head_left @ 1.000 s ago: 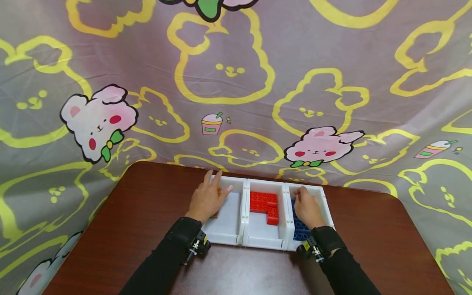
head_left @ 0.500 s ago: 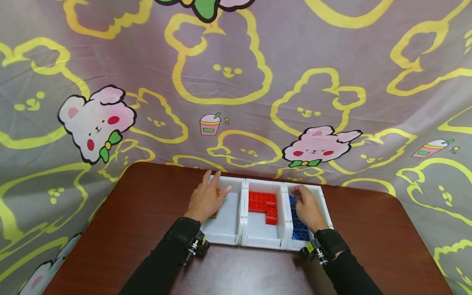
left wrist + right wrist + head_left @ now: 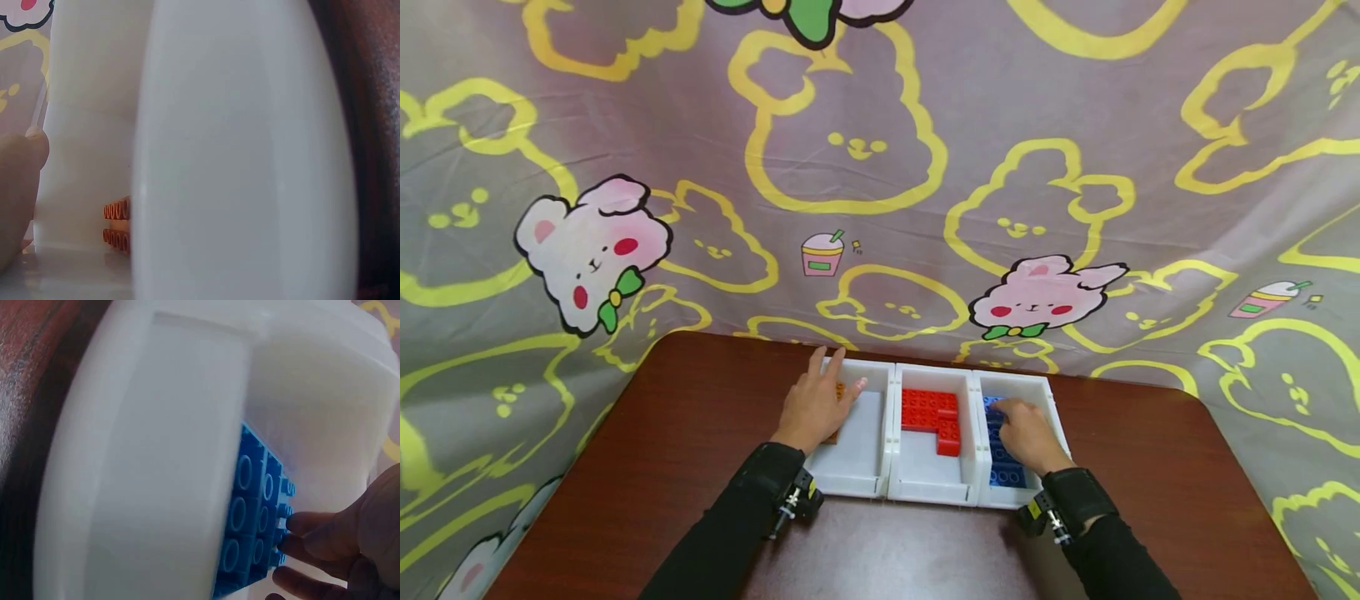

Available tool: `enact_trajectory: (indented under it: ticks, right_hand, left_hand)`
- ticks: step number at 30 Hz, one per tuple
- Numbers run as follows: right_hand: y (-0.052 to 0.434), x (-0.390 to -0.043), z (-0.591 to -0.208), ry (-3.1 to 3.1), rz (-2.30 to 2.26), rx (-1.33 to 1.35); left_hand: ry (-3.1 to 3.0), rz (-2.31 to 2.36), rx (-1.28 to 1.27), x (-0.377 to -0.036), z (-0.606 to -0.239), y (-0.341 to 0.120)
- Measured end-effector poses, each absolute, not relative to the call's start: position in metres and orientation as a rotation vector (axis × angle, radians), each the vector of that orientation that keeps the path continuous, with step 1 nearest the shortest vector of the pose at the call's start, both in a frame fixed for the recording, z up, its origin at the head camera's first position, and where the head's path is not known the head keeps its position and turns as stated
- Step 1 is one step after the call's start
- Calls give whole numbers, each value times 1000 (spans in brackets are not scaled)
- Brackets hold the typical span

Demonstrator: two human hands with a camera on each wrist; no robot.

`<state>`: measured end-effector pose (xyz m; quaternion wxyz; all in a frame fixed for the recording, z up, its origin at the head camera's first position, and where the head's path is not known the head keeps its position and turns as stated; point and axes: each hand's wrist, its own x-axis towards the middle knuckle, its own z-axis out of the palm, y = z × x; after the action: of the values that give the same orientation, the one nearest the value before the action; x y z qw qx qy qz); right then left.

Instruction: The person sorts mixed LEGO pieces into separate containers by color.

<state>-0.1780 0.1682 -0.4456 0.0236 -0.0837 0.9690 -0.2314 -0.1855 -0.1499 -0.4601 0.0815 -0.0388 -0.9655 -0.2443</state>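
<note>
Three white bins stand side by side on the brown table. My left hand (image 3: pixel 812 406) lies over the left side of the left bin (image 3: pixel 859 473), fingers spread. Beneath it, orange toy bricks (image 3: pixel 117 225) are partly hidden. At the right bin (image 3: pixel 1051 392), the fingertips of my right hand (image 3: pixel 1032 437) are at the far end of blue toy bricks (image 3: pixel 250 506). Its index finger reaches a lighter blue brick (image 3: pixel 991 403). Several of the blue bricks show round tubes facing up; my hand hides part of them.
The middle bin (image 3: pixel 917 477) holds red toy bricks (image 3: pixel 928 410) against its back, with one nearer the front. A patterned curtain (image 3: pixel 880 183) hangs behind the table (image 3: pixel 700 400). Bin walls fill much of both wrist views.
My right hand's fingers go from a bunched pinch at the back of the right bin to an extended index finger on the blue bricks. My left hand stays in place.
</note>
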Motion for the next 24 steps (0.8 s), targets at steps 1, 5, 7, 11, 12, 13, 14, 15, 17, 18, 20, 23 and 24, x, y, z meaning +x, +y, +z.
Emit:
enact_trajectory:
  ticks: [1,5,7,11,12,13,14,15,17,18,20,23,24]
  right_hand:
    - [169,-178,-445,2991,-732,-250]
    - [172,-174,-443,3015,-767,-120]
    - [171,-172,-442,3006,-744,-23]
    - [165,-169,-440,2877,-692,144]
    - [164,-169,-440,2846,-695,174]
    - [163,-170,-441,2824,-714,198]
    - [162,-170,-441,2815,-730,227]
    - [161,-170,-442,2813,-756,257]
    - [161,-170,-443,2836,-819,290]
    - [161,-170,-444,2858,-847,303]
    - [160,-170,-444,2910,-894,322]
    - [158,-168,-444,3004,-972,294]
    - [157,-168,-444,3039,-991,273]
  left_hand:
    - [-2888,-726,-110,-185,-460,-150]
    - [-2889,-732,-117,-186,-460,-150]
    - [-2892,-734,-119,-186,-461,-150]
    - [-2902,-732,-101,-187,-461,-150]
    - [-2904,-731,-100,-187,-461,-150]
    - [-2903,-732,-100,-186,-461,-150]
    - [-2905,-736,-102,-186,-461,-150]
    - [-2907,-740,-107,-186,-461,-150]
    - [-2910,-746,-112,-186,-460,-150]
    - [-2912,-742,-110,-186,-460,-150]
    - [-2916,-745,-108,-186,-461,-150]
    - [-2910,-734,-106,-186,-461,-150]
    - [-2909,-731,-103,-186,-461,-150]
